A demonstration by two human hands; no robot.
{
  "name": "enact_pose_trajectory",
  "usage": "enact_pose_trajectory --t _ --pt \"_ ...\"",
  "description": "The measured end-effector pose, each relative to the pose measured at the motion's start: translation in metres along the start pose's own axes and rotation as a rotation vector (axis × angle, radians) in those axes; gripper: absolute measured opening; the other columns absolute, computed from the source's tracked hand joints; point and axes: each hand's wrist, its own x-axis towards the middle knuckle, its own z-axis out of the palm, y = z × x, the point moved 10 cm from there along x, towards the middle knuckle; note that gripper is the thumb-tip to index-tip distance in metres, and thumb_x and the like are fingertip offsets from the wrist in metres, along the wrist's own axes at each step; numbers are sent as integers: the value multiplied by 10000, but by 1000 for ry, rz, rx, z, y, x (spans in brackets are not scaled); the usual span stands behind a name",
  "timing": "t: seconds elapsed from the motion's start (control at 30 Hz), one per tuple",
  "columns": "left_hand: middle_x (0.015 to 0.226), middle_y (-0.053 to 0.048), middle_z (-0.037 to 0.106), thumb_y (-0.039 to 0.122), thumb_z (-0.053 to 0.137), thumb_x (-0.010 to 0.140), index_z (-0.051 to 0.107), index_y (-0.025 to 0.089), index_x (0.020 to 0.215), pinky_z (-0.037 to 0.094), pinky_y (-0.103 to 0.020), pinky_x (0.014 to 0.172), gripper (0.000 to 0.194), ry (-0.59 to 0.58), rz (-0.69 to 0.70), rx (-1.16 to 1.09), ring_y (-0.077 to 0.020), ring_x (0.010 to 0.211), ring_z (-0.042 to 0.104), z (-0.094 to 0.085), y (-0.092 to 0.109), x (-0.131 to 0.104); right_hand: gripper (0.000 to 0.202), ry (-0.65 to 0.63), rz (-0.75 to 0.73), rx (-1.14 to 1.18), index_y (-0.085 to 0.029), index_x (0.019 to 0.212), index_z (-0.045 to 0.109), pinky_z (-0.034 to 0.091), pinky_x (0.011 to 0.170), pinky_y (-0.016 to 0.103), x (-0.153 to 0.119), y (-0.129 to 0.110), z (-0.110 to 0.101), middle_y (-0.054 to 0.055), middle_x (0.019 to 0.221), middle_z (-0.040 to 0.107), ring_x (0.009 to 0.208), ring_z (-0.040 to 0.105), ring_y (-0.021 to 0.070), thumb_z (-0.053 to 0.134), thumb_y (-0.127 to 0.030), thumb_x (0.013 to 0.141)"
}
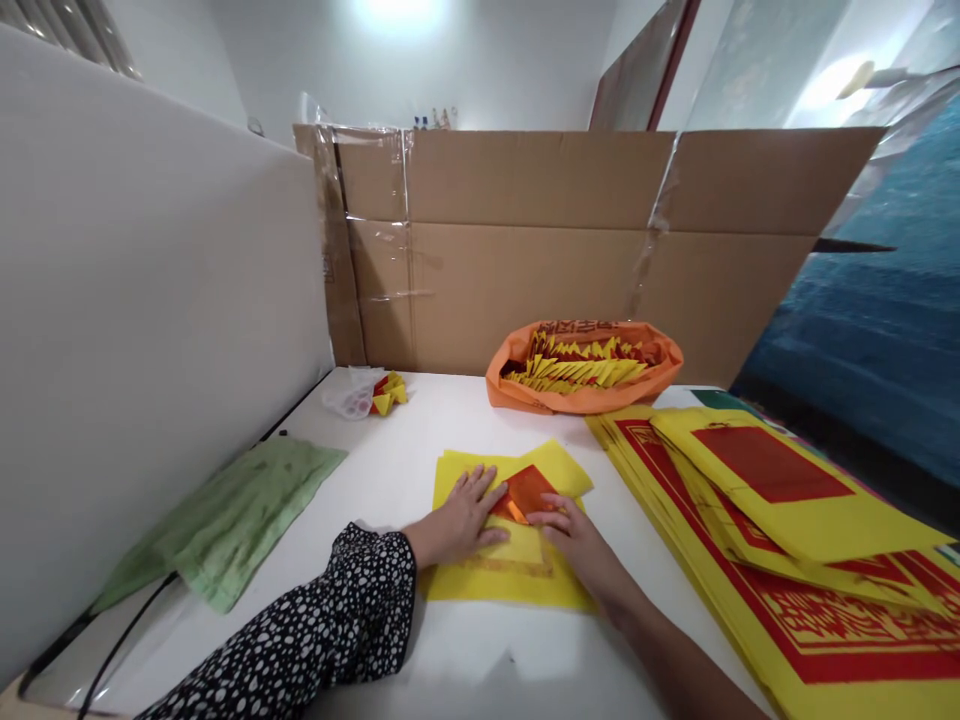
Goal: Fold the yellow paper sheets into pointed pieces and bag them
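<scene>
1. Dotted black-and-white sleeve enters from the lower left, covering the forearm behind my left hand, which lies palm down with its fingers spread, gripping nothing and pressing on the yellow sheets
2. Bare-armed on the other side, my right hand bends its fingers over the right edge of one red patch; whether thumb and finger are closed on it, I cannot tell
3. Between my two hands, that single patch rests on the yellow sheets, which lie flat on one white table directly before me; layers show at their edges, their number unclear
4. Beyond my hands stands one orange bag, its mouth open on rows of folded yellow-and-red pieces, packed too closely for me to count
5. To my left lie one green cloth, one black cable and one clear plastic bag with a small yellow-and-red bundle at its side
6. To my right, one pile of printed sheets carries several overlapping loose ones, the topmost bearing one plain red rectangle
7. Across the back rises one cardboard screen, taped along its seams
</scene>
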Motion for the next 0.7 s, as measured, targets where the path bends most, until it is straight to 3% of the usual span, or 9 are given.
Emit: enact_pose_trajectory --t 0.13,0.27,0.47,0.6,0.7 --pt "1546 -227 230 537 412 958 358 134 1464 237 -585 1125 649 20 -45 13 -388 1435 169 -3 4 2 473 22 5 -45 -187 1210 447 429 973 420 10 4 0 78 1017 714 1041 640 232 533 -335 770" --pt "1512 -203 337 405 348 1010 453 159 1405 276 -555 1117 477 79 -125 54 -350 1421 259 -5 3 4 456 -8 -53 -183 -175 1265 471 456 926 415 10 -4 2 73 1002 704 996 641 229 461 -285 823" --pt "1525 -180 322 332 387 1004 421 211 1423 266 -540 1122 437 155 -71 129 -329 1428 256 0 5 1 393 49 -460 -934 -266 1143 680 443 892 424 -17 -36 14 92 1085 638 1028 561 264 420 -150 872" --pt "1527 -182 317 334 409 997 418 223 1428 280 -545 1111 445 116 -75 154 -337 1423 265 0 3 2 495 88 -536 -1280 -273 1210 653 459 837 407 -29 -25 24 117 1193 616 1075 539 299 478 -48 805" --pt "1520 -190 328 370 416 993 401 209 1441 309 -522 1100 476 64 -40 191 -336 1413 292 -1 5 4 559 70 -550 -1346 -239 1278 602 443 890 445 -35 -21 29 130 1257 598 1141 511 319 453 -9 792"
